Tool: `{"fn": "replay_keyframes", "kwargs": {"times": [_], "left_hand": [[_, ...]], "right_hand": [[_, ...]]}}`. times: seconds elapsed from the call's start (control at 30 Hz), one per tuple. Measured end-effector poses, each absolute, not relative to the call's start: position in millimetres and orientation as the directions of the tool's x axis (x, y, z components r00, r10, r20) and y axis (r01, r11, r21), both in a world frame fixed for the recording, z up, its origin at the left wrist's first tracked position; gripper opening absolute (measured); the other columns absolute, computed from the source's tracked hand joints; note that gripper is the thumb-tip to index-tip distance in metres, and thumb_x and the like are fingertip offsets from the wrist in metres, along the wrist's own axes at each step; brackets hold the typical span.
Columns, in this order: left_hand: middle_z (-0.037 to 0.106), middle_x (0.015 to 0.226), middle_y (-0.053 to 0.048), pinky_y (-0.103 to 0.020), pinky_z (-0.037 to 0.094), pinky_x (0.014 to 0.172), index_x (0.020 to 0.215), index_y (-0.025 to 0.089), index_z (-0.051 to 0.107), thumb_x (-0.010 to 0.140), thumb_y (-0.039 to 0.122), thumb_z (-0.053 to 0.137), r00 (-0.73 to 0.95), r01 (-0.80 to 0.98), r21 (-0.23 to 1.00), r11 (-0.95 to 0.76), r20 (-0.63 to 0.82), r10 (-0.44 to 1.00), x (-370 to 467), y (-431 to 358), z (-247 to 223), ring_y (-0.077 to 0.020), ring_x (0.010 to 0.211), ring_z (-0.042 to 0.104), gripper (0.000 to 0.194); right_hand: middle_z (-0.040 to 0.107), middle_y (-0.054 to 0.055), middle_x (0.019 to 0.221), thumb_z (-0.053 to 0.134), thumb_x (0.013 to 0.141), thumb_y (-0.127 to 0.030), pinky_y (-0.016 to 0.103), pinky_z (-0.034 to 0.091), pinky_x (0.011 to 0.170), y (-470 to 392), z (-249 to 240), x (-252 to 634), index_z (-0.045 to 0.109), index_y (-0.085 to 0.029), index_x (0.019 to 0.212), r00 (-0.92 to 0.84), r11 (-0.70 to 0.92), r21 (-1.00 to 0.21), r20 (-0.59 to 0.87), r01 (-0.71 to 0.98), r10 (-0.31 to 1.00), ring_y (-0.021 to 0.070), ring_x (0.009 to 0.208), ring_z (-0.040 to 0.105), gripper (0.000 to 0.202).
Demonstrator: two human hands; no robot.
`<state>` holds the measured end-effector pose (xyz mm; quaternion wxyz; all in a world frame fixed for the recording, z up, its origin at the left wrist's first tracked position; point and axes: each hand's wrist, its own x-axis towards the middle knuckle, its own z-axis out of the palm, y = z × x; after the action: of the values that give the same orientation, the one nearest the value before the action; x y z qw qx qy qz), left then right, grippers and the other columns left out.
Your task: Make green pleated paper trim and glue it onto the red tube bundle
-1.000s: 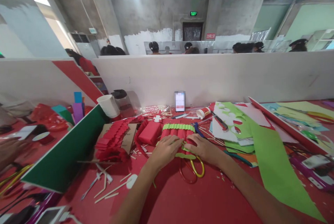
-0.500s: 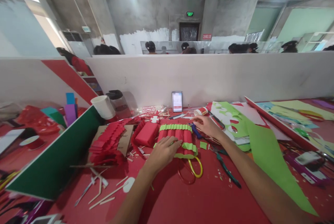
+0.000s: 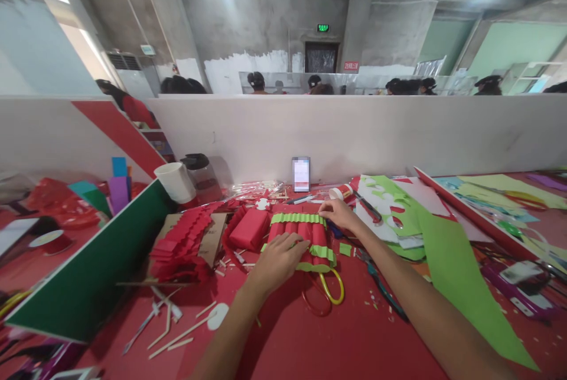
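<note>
Several red rolls (image 3: pixel 305 229), side by side on the red table (image 3: pixel 354 344), crossed by two wavy green bands (image 3: pixel 295 218). Left hand (image 3: pixel 279 256) laid over the lower left, fingers loosely spread. Right hand (image 3: pixel 341 216) at the far band's right end, fingertips drawn together; cannot tell whether pinching. Just below, yellow handle (image 3: pixel 341 287); leftward, red block (image 3: pixel 250 228).

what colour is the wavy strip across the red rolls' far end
Lime green: the wavy strip shows best in the head view.
</note>
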<state>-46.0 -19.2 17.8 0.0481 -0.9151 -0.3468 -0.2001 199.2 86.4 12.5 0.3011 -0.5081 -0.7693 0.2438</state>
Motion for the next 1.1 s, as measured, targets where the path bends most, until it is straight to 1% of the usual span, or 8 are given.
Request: {"fn": "replay_keyframes", "kwargs": {"times": [0.27,0.37,0.5,0.63,0.7,0.87,1.0,1.1], "left_hand": [[0.061,0.103,-0.004,-0.03,0.044,0.075,0.114,0.022,0.057,0.095,0.017,0.042,0.676,0.666,0.049,-0.745,0.384,0.629,-46,-19,17,-0.0183,0.088,0.054,0.025],[0.061,0.102,-0.004,-0.03,0.043,0.073,0.113,0.022,0.058,0.094,0.017,0.043,0.678,0.664,0.043,-0.746,0.386,0.625,-46,-19,18,-0.0181,0.086,0.054,0.024],[0.06,0.103,-0.004,-0.029,0.044,0.074,0.112,0.022,0.058,0.093,0.016,0.043,0.683,0.657,0.046,-0.753,0.386,0.62,-46,-19,18,-0.0176,0.087,0.054,0.024],[0.06,0.104,-0.004,-0.029,0.044,0.075,0.112,0.022,0.058,0.094,0.016,0.042,0.677,0.667,0.048,-0.744,0.378,0.632,-46,-19,16,-0.018,0.088,0.054,0.025],[0.06,0.104,-0.004,-0.03,0.044,0.075,0.112,0.022,0.058,0.094,0.016,0.042,0.675,0.67,0.047,-0.741,0.377,0.634,-46,-19,15,-0.0181,0.088,0.054,0.025],[0.06,0.104,-0.005,-0.029,0.044,0.073,0.111,0.022,0.058,0.094,0.016,0.042,0.678,0.668,0.054,-0.742,0.365,0.637,-45,-19,16,-0.018,0.087,0.054,0.024],[0.059,0.103,-0.005,-0.029,0.044,0.073,0.11,0.021,0.058,0.094,0.017,0.041,0.682,0.664,0.051,-0.746,0.367,0.632,-45,-19,17,-0.0183,0.087,0.054,0.024],[0.059,0.101,-0.006,-0.029,0.044,0.073,0.111,0.022,0.058,0.094,0.017,0.041,0.685,0.662,0.042,-0.748,0.37,0.628,-45,-18,17,-0.0181,0.086,0.054,0.024]], "right_hand": [[0.07,0.005,0.076,0.058,0.082,-0.019,0.025,0.043,0.065,80,15,192,0.068,-0.017,0.077,-0.24,0.349,-0.596,0.257,0.723,0.936,0.0173,0.07,0.062,0.011],[0.07,0.004,0.072,0.055,0.083,-0.017,0.024,0.042,0.062,80,16,192,0.068,-0.016,0.077,-0.241,0.349,-0.58,0.257,0.736,0.936,0.0163,0.066,0.062,0.014],[0.07,0.004,0.071,0.054,0.084,-0.017,0.024,0.044,0.062,79,18,196,0.069,-0.016,0.081,-0.285,0.374,-0.565,0.242,0.735,0.927,0.0158,0.064,0.063,0.015],[0.074,0.006,0.089,0.059,0.083,-0.02,0.027,0.046,0.073,78,22,202,0.072,-0.018,0.086,-0.337,0.418,-0.523,0.247,0.743,0.908,0.0202,0.082,0.067,0.013],[0.074,0.007,0.093,0.06,0.083,-0.021,0.028,0.046,0.076,78,25,203,0.073,-0.019,0.086,-0.365,0.44,-0.498,0.246,0.747,0.898,0.0217,0.085,0.067,0.013],[0.074,0.007,0.086,0.059,0.085,-0.022,0.028,0.045,0.073,79,32,200,0.074,-0.018,0.083,-0.432,0.49,-0.43,0.233,0.758,0.871,0.0207,0.079,0.067,0.016],[0.074,0.007,0.086,0.059,0.084,-0.018,0.027,0.042,0.071,83,36,197,0.074,-0.018,0.081,-0.478,0.524,-0.356,0.217,0.773,0.851,0.0199,0.078,0.065,0.015],[0.073,0.007,0.08,0.059,0.084,-0.017,0.026,0.039,0.068,84,38,195,0.072,-0.017,0.078,-0.512,0.549,-0.293,0.2,0.782,0.836,0.0192,0.075,0.063,0.015]]}}
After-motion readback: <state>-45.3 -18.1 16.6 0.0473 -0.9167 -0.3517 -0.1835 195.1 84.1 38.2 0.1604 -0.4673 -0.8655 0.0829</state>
